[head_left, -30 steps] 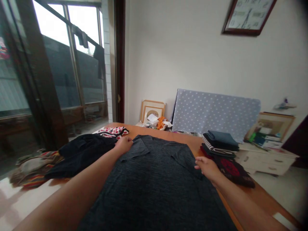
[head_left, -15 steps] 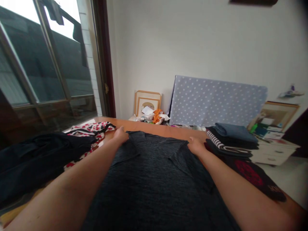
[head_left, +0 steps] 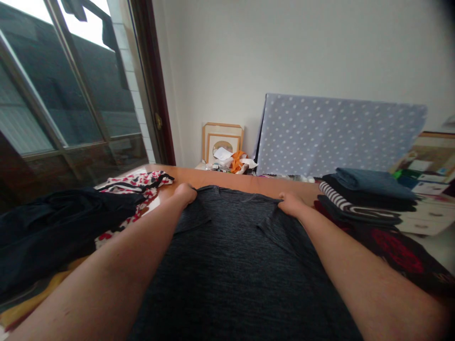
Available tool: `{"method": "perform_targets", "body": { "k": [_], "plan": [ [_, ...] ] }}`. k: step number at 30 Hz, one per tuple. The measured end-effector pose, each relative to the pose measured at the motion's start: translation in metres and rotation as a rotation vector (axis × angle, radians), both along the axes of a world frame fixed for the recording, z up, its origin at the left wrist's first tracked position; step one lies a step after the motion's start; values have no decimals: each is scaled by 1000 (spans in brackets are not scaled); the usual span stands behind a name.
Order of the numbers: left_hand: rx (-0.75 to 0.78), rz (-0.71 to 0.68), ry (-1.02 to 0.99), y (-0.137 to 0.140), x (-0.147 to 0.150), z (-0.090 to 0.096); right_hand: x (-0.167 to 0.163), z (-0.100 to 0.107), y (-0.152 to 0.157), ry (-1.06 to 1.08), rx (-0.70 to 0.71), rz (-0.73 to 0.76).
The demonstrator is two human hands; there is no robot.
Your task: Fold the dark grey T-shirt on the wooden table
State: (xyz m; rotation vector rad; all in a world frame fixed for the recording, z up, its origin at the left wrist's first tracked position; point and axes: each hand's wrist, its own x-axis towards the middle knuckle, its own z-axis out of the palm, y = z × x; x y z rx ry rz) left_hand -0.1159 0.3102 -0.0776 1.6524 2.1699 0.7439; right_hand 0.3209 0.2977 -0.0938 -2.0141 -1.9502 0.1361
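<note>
Charcoal-grey heathered knit T-shirt, gripped at both shoulders. Left hand: fingers curled, pinching the left shoulder. Right hand: thumb and fingers pinching the right shoulder; tips partly hidden. Shirt spread over the middle of the smooth orange-brown table, neckline near the far edge, hem out of view. Cannot tell whether the held corners touch the tabletop. Short sleeves lie inward over the front.

Judgement: an even pull suits this, neckline parallel to the table's far edge; enough tension to flatten the soft knit without stretching it.

Toward the table's left edge: rumpled black cloth garment, beside a white garment with red-and-black print. Toward the right edge: neat stack of folded clothes, blue denim on top; dark garment with round red print nearer. Beyond the far edge: grey-blue polka-dot cloth.
</note>
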Motion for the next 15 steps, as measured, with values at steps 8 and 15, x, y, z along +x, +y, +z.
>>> {"method": "perform_targets", "body": {
  "k": [8, 15],
  "plan": [
    [153, -24, 22, -58, 7, 31, -18, 22, -71, -78, 123, -78],
    [237, -173, -18, -169, -19, 58, -26, 40, -180, -12, 232, 14]
  ]
}}
